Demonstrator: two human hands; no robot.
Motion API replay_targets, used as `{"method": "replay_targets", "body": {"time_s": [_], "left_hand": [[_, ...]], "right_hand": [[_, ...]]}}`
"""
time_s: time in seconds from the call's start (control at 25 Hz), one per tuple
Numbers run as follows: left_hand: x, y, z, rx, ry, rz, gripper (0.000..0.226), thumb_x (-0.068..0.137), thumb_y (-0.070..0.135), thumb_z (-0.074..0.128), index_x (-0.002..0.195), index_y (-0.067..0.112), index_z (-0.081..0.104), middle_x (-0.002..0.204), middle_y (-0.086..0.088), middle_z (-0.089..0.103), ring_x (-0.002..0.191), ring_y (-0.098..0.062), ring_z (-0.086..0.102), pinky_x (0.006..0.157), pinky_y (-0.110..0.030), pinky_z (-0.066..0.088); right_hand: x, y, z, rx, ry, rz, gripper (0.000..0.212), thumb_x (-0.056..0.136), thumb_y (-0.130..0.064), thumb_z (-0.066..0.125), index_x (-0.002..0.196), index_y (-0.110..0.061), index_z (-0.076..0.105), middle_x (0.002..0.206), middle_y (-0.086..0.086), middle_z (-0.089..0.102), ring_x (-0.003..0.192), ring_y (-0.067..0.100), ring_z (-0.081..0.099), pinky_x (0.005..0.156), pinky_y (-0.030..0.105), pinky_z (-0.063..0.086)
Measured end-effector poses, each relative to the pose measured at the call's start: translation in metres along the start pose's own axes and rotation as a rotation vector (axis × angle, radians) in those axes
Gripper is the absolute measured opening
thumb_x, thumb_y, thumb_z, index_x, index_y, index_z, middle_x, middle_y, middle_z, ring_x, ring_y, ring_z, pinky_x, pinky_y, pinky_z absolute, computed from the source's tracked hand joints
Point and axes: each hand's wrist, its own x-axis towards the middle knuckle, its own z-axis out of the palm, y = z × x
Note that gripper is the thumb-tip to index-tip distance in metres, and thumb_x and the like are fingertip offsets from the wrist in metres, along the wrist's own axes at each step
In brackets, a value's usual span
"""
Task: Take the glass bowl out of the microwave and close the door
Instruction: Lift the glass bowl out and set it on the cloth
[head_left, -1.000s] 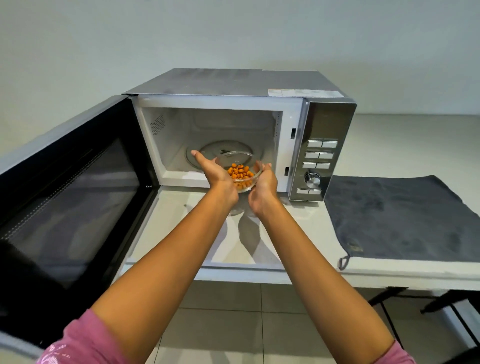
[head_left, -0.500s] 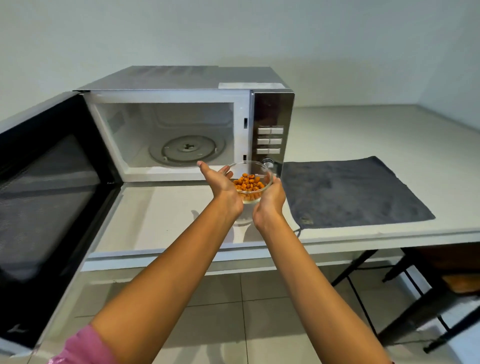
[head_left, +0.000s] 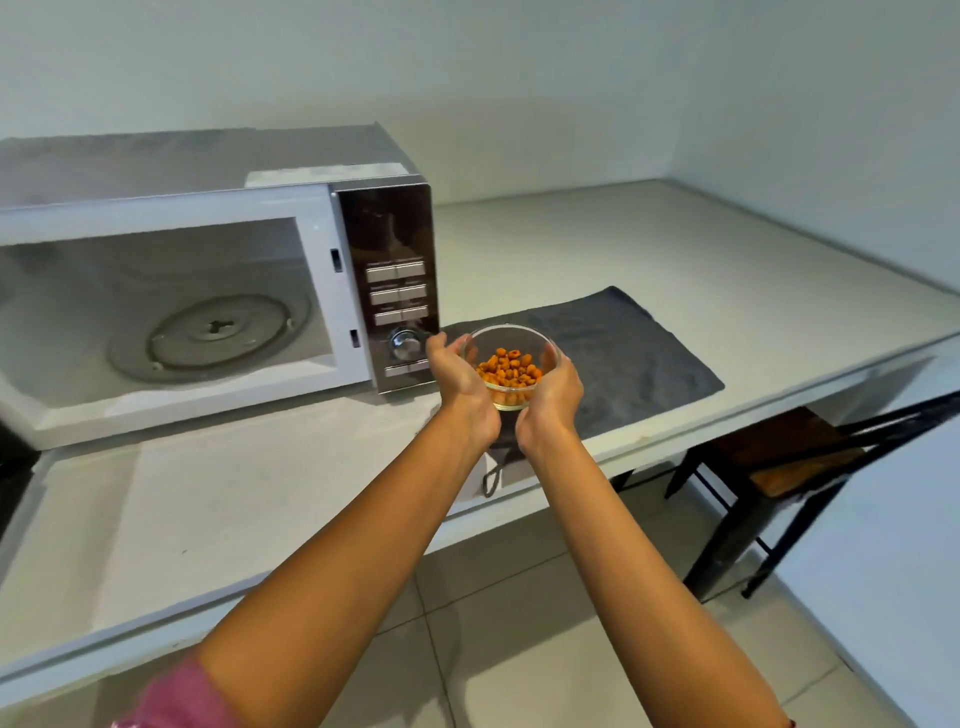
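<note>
Cupping the glass bowl (head_left: 510, 366) between left hand (head_left: 460, 382) and right hand (head_left: 551, 397), fingers wrapped around its sides, above the grey cloth (head_left: 623, 358) just right of the microwave (head_left: 218, 280), door not yet shut.

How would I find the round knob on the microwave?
Find the microwave on the white counter, then its dark control panel on the right. Under three rows of flat buttons sits the knob, the only round, shiny control.
</note>
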Motion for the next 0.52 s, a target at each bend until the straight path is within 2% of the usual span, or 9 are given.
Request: {"method": "replay_targets", "body": {"time_s": [0.08,0.16,0.36,0.52], "left_hand": [[0.011,-0.014,0.012,0.022,-0.017,-0.038,0.048,0.096,0.048,0.036,0.117,0.015,0.063,0.124,-0.007,0.061,0.102,-0.025,0.059,0.079,-0.038,0.048],[0.022,-0.025,0.023,0.048,-0.057,-0.086,0.049,0.096,0.053,0.035,0.114,0.016,0.062,0.112,-0.007,0.064,0.095,-0.026,0.062,0.071,-0.036,0.049],[0.048,-0.045,0.043,0.127,-0.136,-0.13,0.053,0.096,0.057,0.033,0.119,0.018,0.06,0.111,-0.012,0.066,0.095,-0.026,0.065,0.067,-0.035,0.05],[0.071,-0.051,0.054,0.19,-0.166,-0.133,0.051,0.096,0.059,0.032,0.121,0.021,0.056,0.107,-0.009,0.066,0.096,-0.026,0.064,0.068,-0.036,0.051]], "right_hand": [[0.019,-0.008,-0.006,-0.003,0.045,-0.043,0.027,0.1,-0.026,0.047,0.116,-0.02,0.068,0.114,0.007,0.07,0.103,0.025,0.067,0.081,0.038,0.059],[0.039,-0.016,-0.012,-0.009,0.101,-0.071,0.031,0.099,-0.026,0.047,0.121,-0.018,0.068,0.118,0.007,0.069,0.106,0.024,0.066,0.087,0.039,0.058],[0.081,-0.029,-0.017,-0.062,0.157,-0.106,0.035,0.1,-0.027,0.043,0.122,-0.017,0.068,0.119,0.008,0.069,0.105,0.023,0.065,0.077,0.032,0.055],[0.105,-0.036,-0.013,-0.093,0.173,-0.121,0.036,0.099,-0.025,0.041,0.117,-0.015,0.071,0.104,0.007,0.071,0.091,0.021,0.066,0.073,0.032,0.055]]}}
